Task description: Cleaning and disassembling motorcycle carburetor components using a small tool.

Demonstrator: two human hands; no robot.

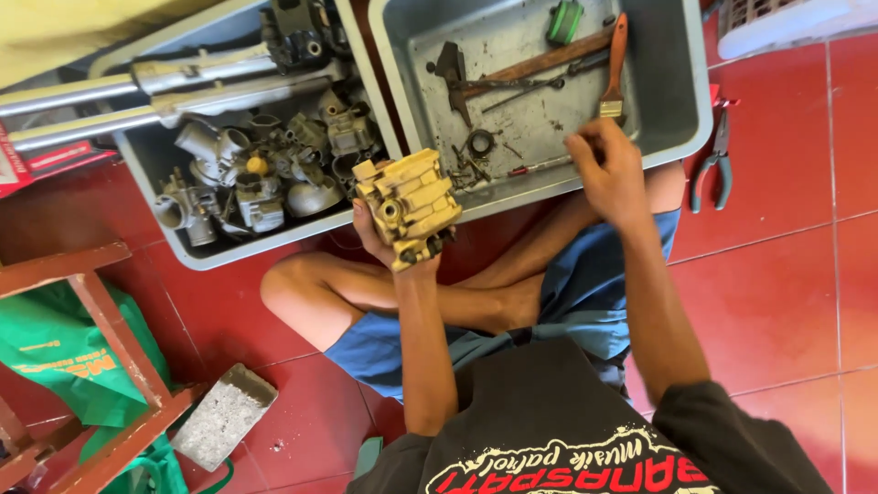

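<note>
Above the crossed legs of a person sitting on glossy red floor tiles (786,302), the left hand (384,240) is gripping a blocky, yellowed cast-metal carburetor body (412,206), fingers wrapping it from beneath. The right hand (608,169) is hovering over the near rim of a grey plastic tray (672,110), fingertips pinching together (whether anything small is sitting between them, I cannot tell). Lying in that tray are a wooden-handled hammer (521,71), a flat paintbrush (615,73), a green roll (565,20) and a dark ring (480,142). A second grey tub (197,252) to the left is holding greasy, rounded metal parts and two long steel fork tubes (91,105). Blue-handled pliers (718,165) are lying on the tiles beside the tray.
</note>
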